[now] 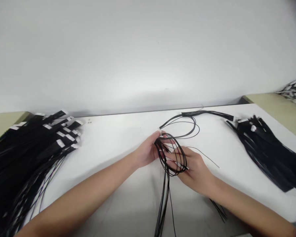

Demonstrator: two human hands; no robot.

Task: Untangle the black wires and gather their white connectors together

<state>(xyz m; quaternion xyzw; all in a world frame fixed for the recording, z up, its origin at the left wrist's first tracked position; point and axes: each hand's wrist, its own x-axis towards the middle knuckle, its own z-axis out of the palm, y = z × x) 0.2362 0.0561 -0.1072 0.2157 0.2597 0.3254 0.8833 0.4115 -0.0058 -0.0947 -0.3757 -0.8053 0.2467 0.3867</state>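
Our left grip [148, 151] is closed around the gathered neck of a black cable coil [166, 164], and our right grip [191, 168] has its fingers in among the loops, pinched narrow; the strands hide exactly what those fingertips hold. Between both, the coil hangs above the near middle of the white tabletop [113, 135], its lower strands cut off by the bottom edge.

Largest around us is the pale wall [148, 49] behind. To our left spreads a heap of black cables [14, 158], cut off at the frame's edge; to our right lies a smaller black bundle [268, 151], also running out of view. Beyond it, at the far right, we see part of another pile [294, 90], too blurred to sort out.

From our left grip a black sleeved length [207, 112] loops back across the tabletop toward the right bundle. White tags [61, 143] cap many ends in the left heap; we cannot read any print on them. Smallest is some dark writing [89, 121] on the tabletop: two short lines, perhaps "13" above "R39", though we cannot be sure.
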